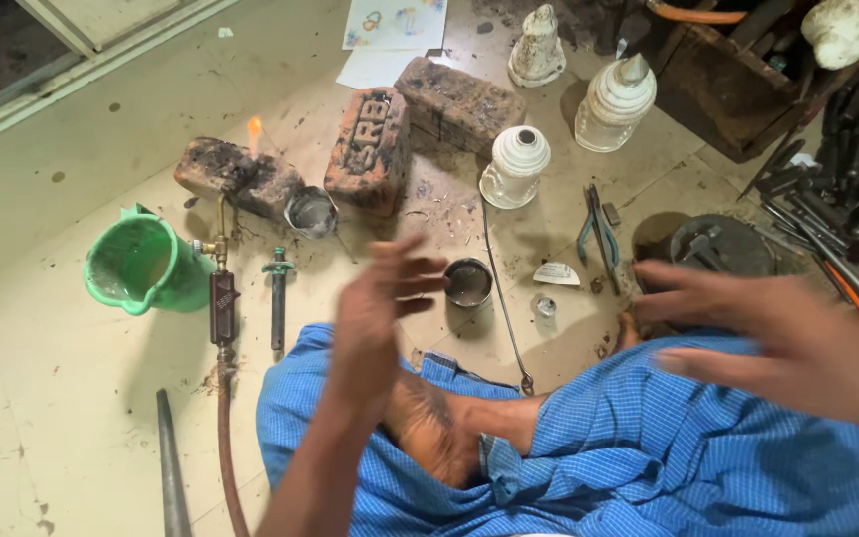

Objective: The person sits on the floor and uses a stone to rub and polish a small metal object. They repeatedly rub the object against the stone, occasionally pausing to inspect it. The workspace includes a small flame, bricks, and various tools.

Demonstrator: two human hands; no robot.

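Hovering: both hands empty, fingers spread; left hand (375,308) nr small tin (468,282); right hand (777,333) blurred.

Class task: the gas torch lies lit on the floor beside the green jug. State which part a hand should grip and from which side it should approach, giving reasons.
Grip the dark handle of the gas torch, reaching from the hose end, probably. The flame burns at the far tip by the bricks, so that end stays away from fingers.

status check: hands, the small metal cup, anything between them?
Left hand open, empty, blurred, beside small metal cup. Right hand open, empty. Thin rod lies right of cup.
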